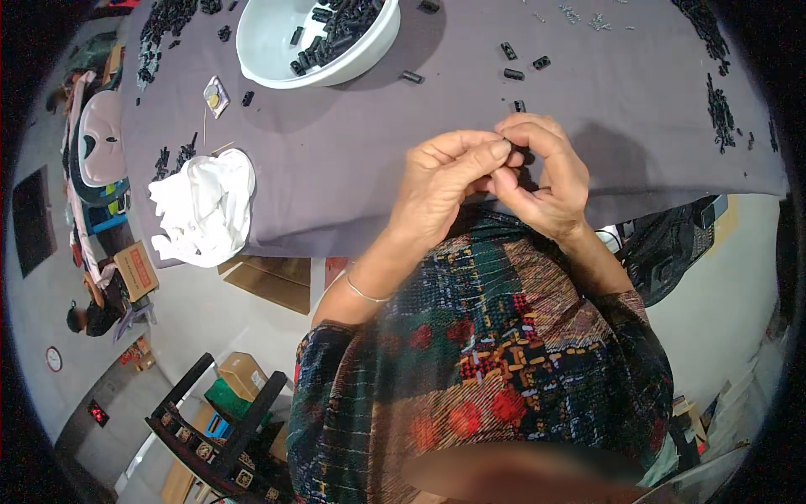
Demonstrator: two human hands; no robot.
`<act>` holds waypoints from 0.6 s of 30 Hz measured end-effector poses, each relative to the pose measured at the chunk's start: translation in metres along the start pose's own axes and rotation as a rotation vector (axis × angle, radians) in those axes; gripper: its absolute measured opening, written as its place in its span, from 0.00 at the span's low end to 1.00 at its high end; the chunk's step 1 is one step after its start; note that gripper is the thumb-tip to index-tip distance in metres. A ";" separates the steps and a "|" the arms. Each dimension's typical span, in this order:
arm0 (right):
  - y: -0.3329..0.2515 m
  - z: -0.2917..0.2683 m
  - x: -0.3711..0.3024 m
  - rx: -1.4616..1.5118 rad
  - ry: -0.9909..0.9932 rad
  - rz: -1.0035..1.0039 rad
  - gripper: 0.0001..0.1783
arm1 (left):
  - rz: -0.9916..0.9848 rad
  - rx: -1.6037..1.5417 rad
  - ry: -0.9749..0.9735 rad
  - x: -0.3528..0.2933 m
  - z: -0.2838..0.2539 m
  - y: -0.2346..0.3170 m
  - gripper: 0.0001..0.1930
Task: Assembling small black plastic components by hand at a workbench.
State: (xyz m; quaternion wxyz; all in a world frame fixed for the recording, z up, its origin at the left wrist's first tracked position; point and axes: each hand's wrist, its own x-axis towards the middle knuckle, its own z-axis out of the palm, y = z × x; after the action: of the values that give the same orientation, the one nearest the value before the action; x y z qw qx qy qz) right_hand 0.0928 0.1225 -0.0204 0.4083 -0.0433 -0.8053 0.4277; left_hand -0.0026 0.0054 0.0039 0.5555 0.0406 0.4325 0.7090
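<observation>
My left hand (437, 181) and my right hand (550, 176) meet over the front edge of the cloth-covered table, fingertips pinched together. Between them is a small black part (524, 156), largely hidden by my fingers; its exact kind does not show. Both hands are closed around it. Just beyond my fingertips lies a short black block-like piece (520, 106). Several similar pieces, such as a black cylindrical part (513, 75), are scattered farther back. A white bowl (252, 63) at the back left holds a heap of these black parts (336, 38).
A crumpled white cloth (206, 206) lies at the table's left front, beside small dark parts (172, 160) and a small packet (215, 97). Small silvery pieces (598, 22) sit at the back. Black strips of parts (720, 113) line the right side. A dark chair (218, 428) stands behind at left.
</observation>
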 end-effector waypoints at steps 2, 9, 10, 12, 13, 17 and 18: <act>0.002 0.001 0.000 0.015 0.004 -0.017 0.24 | 0.077 0.015 0.018 0.000 0.004 -0.002 0.08; -0.002 0.003 0.008 -0.244 0.039 -0.116 0.26 | 0.101 -0.002 0.088 0.005 0.005 -0.004 0.07; -0.005 0.001 0.009 -0.335 0.022 -0.105 0.26 | 0.096 0.001 0.099 0.005 0.005 -0.003 0.07; -0.005 -0.003 0.009 -0.384 -0.040 -0.090 0.25 | 0.092 0.004 0.110 0.005 0.006 -0.002 0.06; -0.005 -0.004 0.008 -0.436 -0.101 -0.076 0.24 | 0.102 0.017 0.110 0.005 0.006 -0.002 0.06; -0.013 -0.006 0.010 -0.504 -0.173 -0.019 0.22 | 0.119 0.047 0.101 0.008 0.004 -0.003 0.06; -0.012 -0.006 0.011 -0.514 -0.179 -0.031 0.22 | 0.120 0.045 0.101 0.008 0.004 -0.003 0.06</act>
State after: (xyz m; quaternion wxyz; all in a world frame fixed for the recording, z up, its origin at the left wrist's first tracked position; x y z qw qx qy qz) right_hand 0.0926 0.1233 -0.0028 0.3177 -0.0953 -0.9209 0.2049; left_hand -0.0012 0.0146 0.0008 0.4886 0.0431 0.4727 0.7321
